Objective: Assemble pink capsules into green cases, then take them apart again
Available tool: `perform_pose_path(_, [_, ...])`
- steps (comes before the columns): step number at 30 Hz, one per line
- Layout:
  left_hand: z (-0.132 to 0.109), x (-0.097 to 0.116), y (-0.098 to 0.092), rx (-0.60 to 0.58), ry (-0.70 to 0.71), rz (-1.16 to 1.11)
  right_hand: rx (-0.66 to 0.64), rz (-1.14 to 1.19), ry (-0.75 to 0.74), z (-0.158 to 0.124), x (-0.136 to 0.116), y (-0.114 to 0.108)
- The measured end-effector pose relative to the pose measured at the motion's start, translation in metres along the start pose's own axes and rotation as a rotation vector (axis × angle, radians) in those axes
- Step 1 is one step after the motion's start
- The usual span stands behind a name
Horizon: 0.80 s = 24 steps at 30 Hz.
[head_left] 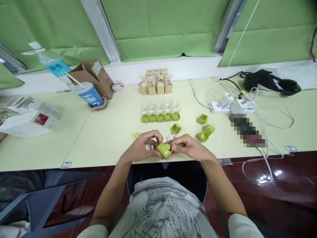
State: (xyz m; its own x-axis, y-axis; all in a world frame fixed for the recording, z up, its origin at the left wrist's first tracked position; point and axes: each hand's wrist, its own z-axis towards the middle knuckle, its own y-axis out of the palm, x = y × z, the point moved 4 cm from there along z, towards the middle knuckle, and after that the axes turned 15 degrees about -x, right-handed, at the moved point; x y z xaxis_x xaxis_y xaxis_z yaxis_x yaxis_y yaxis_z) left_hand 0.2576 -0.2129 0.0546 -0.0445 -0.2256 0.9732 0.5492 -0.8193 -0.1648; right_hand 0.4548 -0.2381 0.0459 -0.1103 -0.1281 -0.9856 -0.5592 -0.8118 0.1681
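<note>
Between both hands, close to the table's front edge, is a small glossy green plastic case with a scalloped edge. My left hand grips it from the left by thumb and fingers. From the right, my right hand pinches its side. Behind my hands lie small pale pieces, partly hidden, and a little heap of yellowish strips. One open green shell sits just beyond my right hand. Further right are two more green shells and a green case with a loop.
Beyond my hands stands a clear tray with a row of green shells. Small cardboard boxes stand behind it. A blue cup, bottle and carton are left; a power strip and cables are right.
</note>
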Motion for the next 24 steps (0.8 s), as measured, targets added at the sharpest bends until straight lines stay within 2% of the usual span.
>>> perform_pose_path(3, [-0.002,0.003,-0.001,-0.002,-0.004,0.041,-0.001,0.013,0.039,0.004,0.006,0.001])
perform_pose_path(6, [-0.006,0.005,-0.008,0.025,-0.004,0.202,0.142,-0.028,0.028,0.002,0.008,-0.006])
perform_pose_path(9, [-0.017,-0.001,-0.036,0.208,-0.041,0.421,0.397,-0.117,-0.020,-0.008,0.003,-0.024])
perform_pose_path(11, [-0.027,-0.011,-0.061,0.342,-0.126,0.596,0.514,-0.227,-0.021,-0.015,-0.002,-0.037])
perform_pose_path(12, [-0.031,-0.017,-0.071,0.374,-0.183,0.675,0.549,-0.291,-0.012,-0.018,-0.004,-0.042])
perform_pose_path(14, [-0.036,-0.030,-0.088,0.382,-0.274,0.793,0.582,-0.406,0.000,-0.021,-0.007,-0.050])
perform_pose_path(16, [-0.036,-0.041,-0.096,0.353,-0.308,0.862,0.583,-0.477,-0.006,-0.020,-0.008,-0.053])
perform_pose_path(24, [-0.027,-0.060,-0.095,0.264,-0.307,0.950,0.522,-0.582,0.007,-0.013,-0.005,-0.046])
